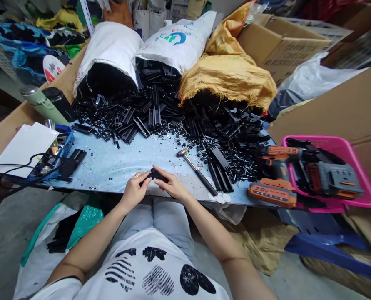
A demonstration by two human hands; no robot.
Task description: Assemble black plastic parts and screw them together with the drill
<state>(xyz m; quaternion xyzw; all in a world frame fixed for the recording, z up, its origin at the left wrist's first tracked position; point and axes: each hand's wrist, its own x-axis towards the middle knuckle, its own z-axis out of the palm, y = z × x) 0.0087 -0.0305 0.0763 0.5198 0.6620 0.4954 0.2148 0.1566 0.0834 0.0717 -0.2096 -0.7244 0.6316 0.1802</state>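
Just above the table's front edge, my left hand and my right hand meet around a small black part. Fingers of both hands are closed on it, and they cover much of its shape, so I cannot tell its exact kind. A hammer with a black grip lies to the right of my right hand, its metal head pointing away from me. Beyond it, several long black strips lie side by side near a heap of black parts and small screws.
White sacks and a yellow sack spill black pieces across the back. At right are a cordless drill, its orange battery and a pink basket. Left stand a dark tumbler and a blue tray.
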